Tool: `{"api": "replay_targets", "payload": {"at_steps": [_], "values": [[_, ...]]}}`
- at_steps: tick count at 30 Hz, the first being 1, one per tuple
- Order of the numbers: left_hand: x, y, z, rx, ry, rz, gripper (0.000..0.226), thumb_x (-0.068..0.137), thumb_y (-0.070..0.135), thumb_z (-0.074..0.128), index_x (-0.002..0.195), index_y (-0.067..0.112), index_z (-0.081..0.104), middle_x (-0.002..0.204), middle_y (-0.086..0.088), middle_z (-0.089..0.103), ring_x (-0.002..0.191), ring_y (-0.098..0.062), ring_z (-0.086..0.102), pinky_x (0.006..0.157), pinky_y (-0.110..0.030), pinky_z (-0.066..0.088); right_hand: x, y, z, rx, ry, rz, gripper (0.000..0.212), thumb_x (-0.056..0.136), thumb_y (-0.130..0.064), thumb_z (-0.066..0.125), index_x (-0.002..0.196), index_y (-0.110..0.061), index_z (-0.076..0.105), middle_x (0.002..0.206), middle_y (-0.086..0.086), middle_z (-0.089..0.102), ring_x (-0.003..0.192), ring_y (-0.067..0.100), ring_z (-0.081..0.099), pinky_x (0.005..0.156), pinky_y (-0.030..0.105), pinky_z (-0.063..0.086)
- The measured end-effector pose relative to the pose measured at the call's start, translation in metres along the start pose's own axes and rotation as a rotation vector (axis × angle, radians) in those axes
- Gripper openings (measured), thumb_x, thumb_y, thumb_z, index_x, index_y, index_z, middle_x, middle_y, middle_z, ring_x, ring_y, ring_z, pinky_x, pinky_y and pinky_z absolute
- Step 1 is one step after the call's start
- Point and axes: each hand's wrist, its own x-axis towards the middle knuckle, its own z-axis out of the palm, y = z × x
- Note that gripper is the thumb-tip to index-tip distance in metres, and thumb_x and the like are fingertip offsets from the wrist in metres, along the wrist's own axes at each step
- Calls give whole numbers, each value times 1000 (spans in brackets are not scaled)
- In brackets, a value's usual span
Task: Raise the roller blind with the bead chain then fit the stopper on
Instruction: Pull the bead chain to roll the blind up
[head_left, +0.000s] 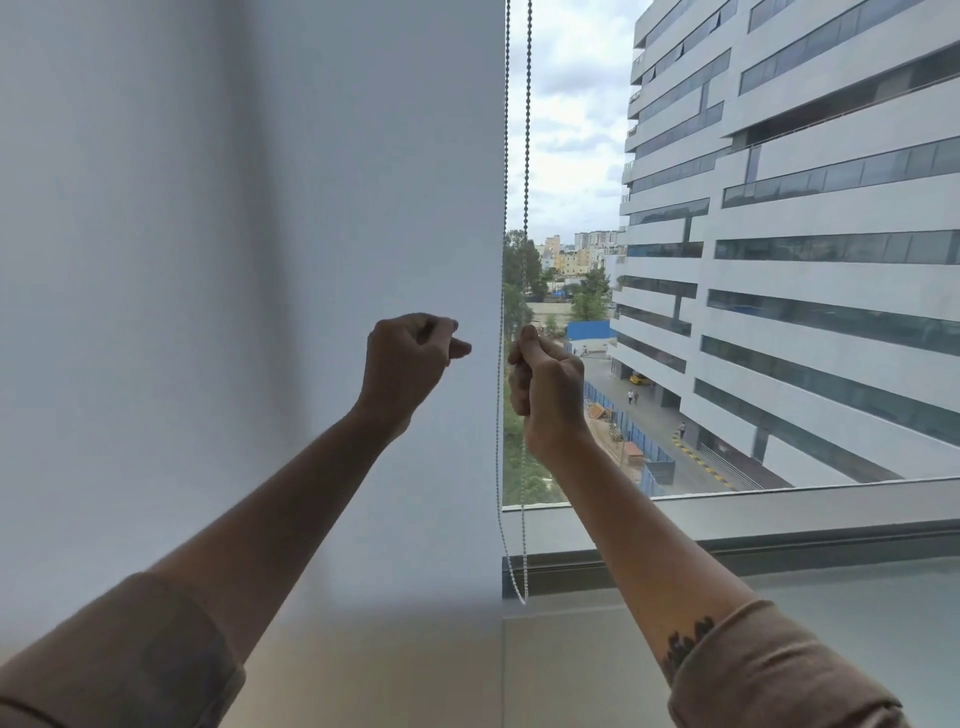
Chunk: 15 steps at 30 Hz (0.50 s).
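A white roller blind (249, 260) hangs down over the left half of the view, with its lower edge near sill height. A bead chain (528, 156) runs as two strands along the blind's right edge and loops at the bottom near the sill. My right hand (545, 382) is closed around the right strand at mid height. My left hand (408, 358) is held up in front of the blind, left of the chain, its fingers curled with the thumb and fingertips pinched; I cannot tell whether anything small is between them. No stopper shows.
The window pane (727, 260) on the right is uncovered and looks onto a tall office building and a street. A grey window frame and sill (779, 525) run along the bottom right. Both forearms wear rolled beige sleeves.
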Motion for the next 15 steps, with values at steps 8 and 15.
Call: {"api": "replay_targets", "payload": {"at_steps": [8, 15], "values": [[30, 71, 19, -256, -159, -131, 36, 117, 30, 48, 121, 6, 75, 113, -15, 83, 110, -27, 81, 105, -45, 64, -17, 3, -4, 54, -47, -28, 43, 114, -25, 51, 73, -13, 58, 53, 2, 34, 36, 7, 26, 40, 29, 12], [51, 131, 36, -452, -173, -157, 47, 119, 37, 39, 128, 1, 69, 116, -23, 82, 116, -38, 79, 105, -50, 63, -34, 21, -11, 48, -30, -17, 43, 113, -24, 52, 73, -13, 58, 58, 4, 31, 39, 8, 24, 48, 37, 9]]}}
